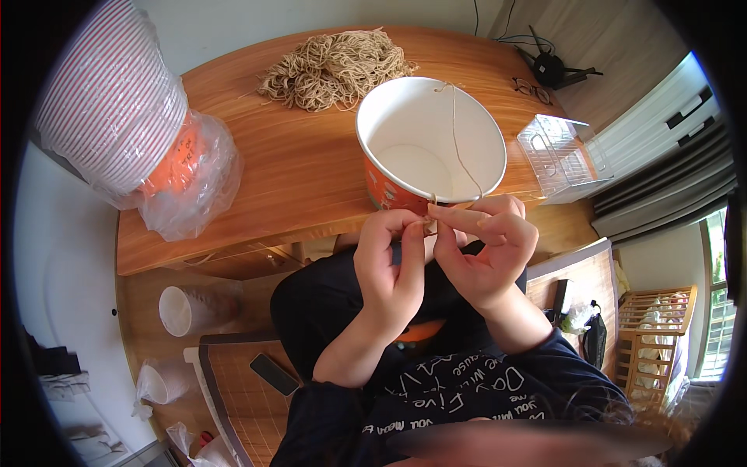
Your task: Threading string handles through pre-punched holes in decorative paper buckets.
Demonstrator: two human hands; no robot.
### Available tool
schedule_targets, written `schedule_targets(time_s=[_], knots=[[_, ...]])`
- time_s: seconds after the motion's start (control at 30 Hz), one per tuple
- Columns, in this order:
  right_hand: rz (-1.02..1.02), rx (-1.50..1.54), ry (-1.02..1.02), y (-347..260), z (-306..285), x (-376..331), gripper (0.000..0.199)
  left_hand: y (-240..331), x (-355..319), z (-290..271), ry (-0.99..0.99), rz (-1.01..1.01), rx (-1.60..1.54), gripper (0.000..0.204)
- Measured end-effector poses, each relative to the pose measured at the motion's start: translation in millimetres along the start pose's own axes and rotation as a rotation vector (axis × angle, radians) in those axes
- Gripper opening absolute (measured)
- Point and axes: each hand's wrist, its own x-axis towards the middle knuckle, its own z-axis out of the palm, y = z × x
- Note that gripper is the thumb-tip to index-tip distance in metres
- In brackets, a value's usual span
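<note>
A large paper bucket (383, 185), white inside and orange with printed figures outside, stands tilted toward me at the table's front edge. A thin twine cord (459, 148) is fastened at its far rim and runs across the opening to the near rim. There my left hand (389, 265) pinches the cord's end between thumb and forefinger. My right hand (489, 253) is pinched on the same cord just beside it, fingers curled. The fingertips nearly meet and partly hide the cord there. Behind the bucket lies a tangled heap of twine (334, 68).
A tall stack of nested buckets (117, 93) in clear plastic leans at the left of the wooden table (272, 171). At the right are a clear plastic rack (556, 159) and eyeglasses (533, 90). Below, a phone (274, 374) lies on a mat near a whitish container (198, 310).
</note>
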Motion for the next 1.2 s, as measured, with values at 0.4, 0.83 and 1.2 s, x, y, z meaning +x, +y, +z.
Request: schedule_targets(time_s=[0.4,0.83,1.2], knots=[[-0.023,0.100,-0.043,0.2,-4.7,0.4,0.043,-0.5,0.6,-2.8,0.008,0.081,0.123,0.005],[-0.150,-0.088,-0.138,-5.1,-18.4,14.4,0.047,2.3,9.1,-9.2,0.033,0.387,0.505,0.017],[-0.196,-0.122,-0.097,-2.8,-18.3,13.1,0.047,1.2,10.3,-9.2,0.100,0.490,0.566,0.024]])
